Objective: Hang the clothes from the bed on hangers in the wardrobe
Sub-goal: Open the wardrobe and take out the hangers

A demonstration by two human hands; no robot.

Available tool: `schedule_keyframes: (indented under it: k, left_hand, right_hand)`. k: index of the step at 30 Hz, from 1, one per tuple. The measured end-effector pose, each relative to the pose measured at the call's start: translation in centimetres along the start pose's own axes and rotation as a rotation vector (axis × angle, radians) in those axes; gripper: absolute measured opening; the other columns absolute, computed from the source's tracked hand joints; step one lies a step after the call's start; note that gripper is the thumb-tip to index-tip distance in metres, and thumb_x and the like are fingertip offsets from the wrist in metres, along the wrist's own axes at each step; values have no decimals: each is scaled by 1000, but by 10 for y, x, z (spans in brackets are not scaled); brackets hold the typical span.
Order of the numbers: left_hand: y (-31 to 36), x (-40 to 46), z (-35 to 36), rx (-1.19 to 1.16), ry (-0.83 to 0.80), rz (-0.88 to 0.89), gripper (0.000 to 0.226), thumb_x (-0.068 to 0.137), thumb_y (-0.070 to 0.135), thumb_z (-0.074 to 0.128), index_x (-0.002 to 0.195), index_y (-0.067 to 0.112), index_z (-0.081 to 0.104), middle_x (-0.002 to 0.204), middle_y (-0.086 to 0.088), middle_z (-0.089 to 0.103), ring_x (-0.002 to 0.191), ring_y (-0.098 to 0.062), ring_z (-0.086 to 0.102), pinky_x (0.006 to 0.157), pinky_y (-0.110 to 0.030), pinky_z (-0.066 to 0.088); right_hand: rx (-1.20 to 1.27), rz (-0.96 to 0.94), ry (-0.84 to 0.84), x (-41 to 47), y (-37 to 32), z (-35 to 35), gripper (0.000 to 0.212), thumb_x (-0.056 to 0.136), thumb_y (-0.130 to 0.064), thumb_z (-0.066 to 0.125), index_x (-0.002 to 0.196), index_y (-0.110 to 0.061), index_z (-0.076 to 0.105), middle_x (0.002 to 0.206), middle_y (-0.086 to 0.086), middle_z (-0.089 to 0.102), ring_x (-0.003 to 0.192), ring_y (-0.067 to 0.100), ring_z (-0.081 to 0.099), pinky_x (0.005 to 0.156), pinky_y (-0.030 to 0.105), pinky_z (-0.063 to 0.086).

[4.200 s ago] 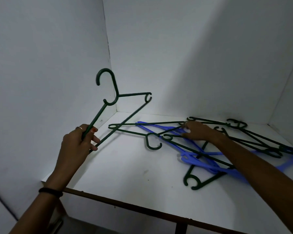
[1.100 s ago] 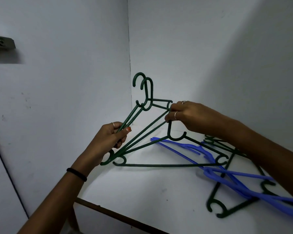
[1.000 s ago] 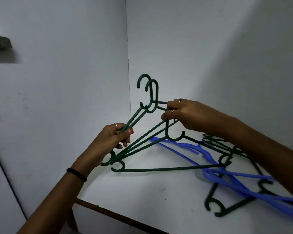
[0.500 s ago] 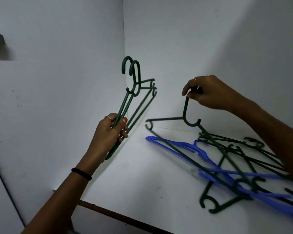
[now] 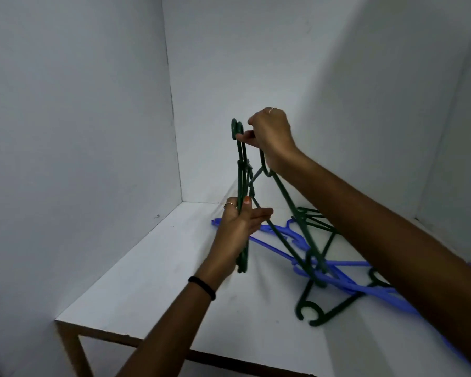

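Observation:
My left hand (image 5: 239, 227) grips two dark green hangers (image 5: 241, 170) upright by their lower arms, thumb on them and fingers partly stretched out. My right hand (image 5: 269, 134) holds a third green hanger (image 5: 286, 197) by its hook, right beside the hooks of the held pair; its lower end slants down into the pile. Several more green hangers (image 5: 318, 308) and blue hangers (image 5: 340, 278) lie tangled on the white wardrobe shelf (image 5: 147, 281). No clothes are in view.
White wardrobe walls close in the shelf on the left (image 5: 79, 159), at the back (image 5: 283, 63) and on the right. The shelf's brown front edge (image 5: 98, 336) runs along the bottom, with a wooden upright below its left corner.
My right hand has carried its green hanger up and left, to the hooks of the pair in my left hand. The left hand has turned the pair more upright.

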State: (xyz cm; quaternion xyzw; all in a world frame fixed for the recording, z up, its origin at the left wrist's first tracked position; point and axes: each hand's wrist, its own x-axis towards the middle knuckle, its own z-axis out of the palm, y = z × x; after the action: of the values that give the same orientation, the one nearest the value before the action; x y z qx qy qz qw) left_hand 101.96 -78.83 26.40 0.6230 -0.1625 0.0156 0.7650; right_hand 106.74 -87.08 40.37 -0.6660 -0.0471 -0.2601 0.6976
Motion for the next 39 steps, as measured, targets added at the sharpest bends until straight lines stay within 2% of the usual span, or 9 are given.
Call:
schedule_keyframes:
  k: [7, 11, 16, 20, 26, 29, 33, 36, 39]
  left_hand:
    - [9, -12, 35, -389, -96, -135, 22, 104, 25, 37, 117, 9, 42, 78, -11, 73, 50, -20, 65, 54, -27, 56]
    - [9, -17, 42, -440, -160, -177, 18, 102, 27, 39, 105, 10, 42, 57, -5, 54, 37, -12, 45, 45, -23, 47]
    - [7, -10, 37, -411, -153, -161, 17, 95, 27, 53, 100, 14, 45, 51, 4, 35, 34, -5, 28, 39, -18, 36]
    - [1, 3, 32, -296, -183, -135, 31, 94, 13, 54, 124, 13, 46, 48, 5, 30, 31, -4, 24, 36, -17, 28]
    - [6, 20, 26, -145, -213, -89, 12, 96, 9, 51, 106, 8, 57, 42, 6, 31, 30, -5, 24, 36, -17, 27]
    - [4, 27, 27, -105, -184, -91, 6, 96, 7, 50, 95, 11, 55, 42, 5, 31, 30, -6, 24, 35, -17, 29]
    - [-2, 33, 25, -54, -168, -88, 7, 95, 7, 51, 100, 13, 52, 44, 4, 32, 32, -8, 26, 38, -18, 33]
    - [-7, 31, 22, -20, -166, -78, 8, 96, 8, 50, 101, 13, 51, 47, 2, 38, 34, -8, 30, 40, -18, 35]
    - [-11, 26, 21, -1, -174, -64, 10, 96, 8, 49, 103, 15, 52, 56, -3, 54, 35, -10, 35, 45, -22, 39]
  right_hand:
    - [133, -22, 128, 9, 21, 7, 22, 93, 0, 36, 81, -10, 51, 108, 13, 42, 43, 0, 56, 81, 33, 57]
    - [70, 49, 190, 23, 32, -4, 16, 88, -2, 39, 82, -12, 51, 115, 19, 53, 82, 24, 61, 81, 36, 55]
    - [-194, 119, -221, 13, 33, -48, 3, 92, -9, 54, 92, -8, 52, 85, 6, 54, 77, 19, 55, 77, 35, 54]
    - [-524, 34, -140, 9, 43, -124, 25, 94, -21, 59, 115, -9, 53, 104, 6, 58, 90, 17, 60, 81, 32, 54]
    - [-978, 51, 21, -6, 64, -263, 11, 94, -22, 57, 97, -11, 58, 94, 7, 59, 88, 21, 56, 75, 31, 46]
    - [-1152, 378, -248, -26, 76, -299, 25, 94, -34, 59, 108, -13, 58, 107, 9, 60, 92, 21, 57, 74, 31, 49]
    - [-1437, 613, -807, -72, 97, -295, 68, 80, -61, 63, 137, -29, 44, 138, -3, 43, 122, 17, 48, 104, 34, 41]
    - [-1432, 481, -802, -99, 121, -285, 74, 76, -53, 73, 135, -23, 41, 135, -5, 37, 121, 15, 46, 100, 29, 42]
    - [-1349, 314, -747, -100, 129, -284, 35, 84, -38, 70, 111, -26, 51, 119, -3, 47, 104, 12, 51, 91, 28, 47]
